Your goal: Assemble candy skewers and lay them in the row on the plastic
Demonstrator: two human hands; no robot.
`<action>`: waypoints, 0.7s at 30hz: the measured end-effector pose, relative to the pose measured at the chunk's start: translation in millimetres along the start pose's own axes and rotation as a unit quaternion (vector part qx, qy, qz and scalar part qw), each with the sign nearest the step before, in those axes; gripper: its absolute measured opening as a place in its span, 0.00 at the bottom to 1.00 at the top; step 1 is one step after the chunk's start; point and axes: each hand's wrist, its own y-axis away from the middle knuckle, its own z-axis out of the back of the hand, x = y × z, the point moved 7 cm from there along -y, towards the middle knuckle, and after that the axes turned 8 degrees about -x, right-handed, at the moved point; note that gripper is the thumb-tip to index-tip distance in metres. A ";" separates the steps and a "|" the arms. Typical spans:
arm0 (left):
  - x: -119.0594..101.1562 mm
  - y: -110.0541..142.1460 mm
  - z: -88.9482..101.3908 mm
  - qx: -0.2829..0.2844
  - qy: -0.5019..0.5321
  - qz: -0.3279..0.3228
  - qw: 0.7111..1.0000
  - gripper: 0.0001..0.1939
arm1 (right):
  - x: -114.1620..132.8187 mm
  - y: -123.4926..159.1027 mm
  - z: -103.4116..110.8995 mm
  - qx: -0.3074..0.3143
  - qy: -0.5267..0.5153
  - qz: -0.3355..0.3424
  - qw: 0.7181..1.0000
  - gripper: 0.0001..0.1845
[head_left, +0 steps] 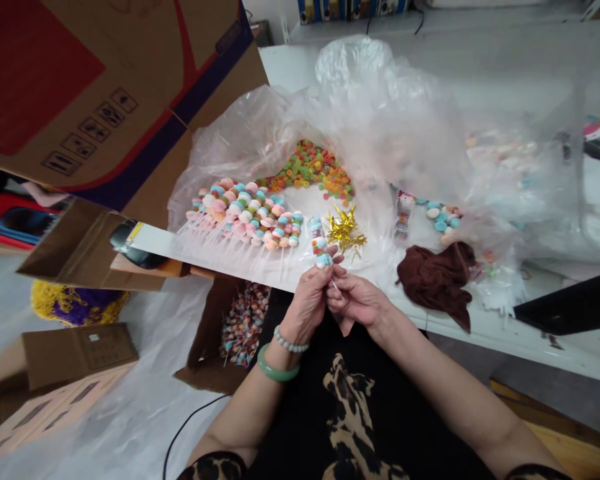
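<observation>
A candy skewer [318, 239] with pink, white and blue pieces stands out above my two hands, which meet at the table's front edge. My left hand [310, 288] is closed around its lower end, just under the bottom blue piece. Fingers of my right hand [356, 299] pinch the white stick [335, 285] right beside the left fingertips. Gold twist ties [346, 230] lie in a loose pile just beyond the hands. To their left, many finished-looking candy skewers [253, 212] rest in rows, sticks toward me. Whatever else the fingers cover is hidden.
Loose ring candies [310, 167] spill from a plastic bag [380, 100] behind. A brown cloth [436, 277] lies right, near blue and white candies [443, 217]. A large carton [130, 87] stands left; below the table edge, an open box [205, 347] holds many wrapped sweets [247, 323].
</observation>
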 end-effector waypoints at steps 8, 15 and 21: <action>-24.9 -10.9 6.5 -0.077 0.068 -0.113 0.988 0.09 | 47.6 45.0 -13.1 -0.250 0.541 0.483 0.642 0.09; 9.7 -8.5 -8.9 -0.093 0.178 0.087 0.976 0.07 | 40.3 35.9 -23.9 -0.237 0.635 0.504 0.536 0.12; 1.0 -4.8 2.3 -0.050 0.066 0.006 0.997 0.12 | 28.1 1.6 20.7 -0.176 0.243 0.215 0.929 0.08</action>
